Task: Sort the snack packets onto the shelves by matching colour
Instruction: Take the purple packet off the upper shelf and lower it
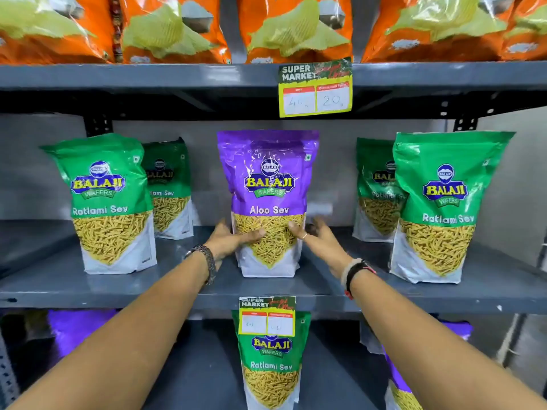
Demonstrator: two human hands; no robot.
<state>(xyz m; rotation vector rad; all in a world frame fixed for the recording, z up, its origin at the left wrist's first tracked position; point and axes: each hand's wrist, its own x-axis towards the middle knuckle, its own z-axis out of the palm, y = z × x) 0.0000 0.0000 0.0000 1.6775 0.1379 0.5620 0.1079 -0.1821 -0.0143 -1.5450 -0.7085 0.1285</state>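
Note:
A purple Aloo Sev packet stands upright in the middle of the grey middle shelf. My left hand grips its lower left side, thumb across the front. My right hand touches its lower right side; its fingers are blurred. Green Ratlami Sev packets stand on both sides: a front left packet, a back left packet, a back right packet and a front right packet. On the lower shelf stands one green packet between purple packets at left and a purple packet at right.
Orange chip bags fill the top shelf. A yellow price tag hangs from the top shelf edge and a second price tag from the middle shelf edge. Bare shelf shows on either side of the purple packet.

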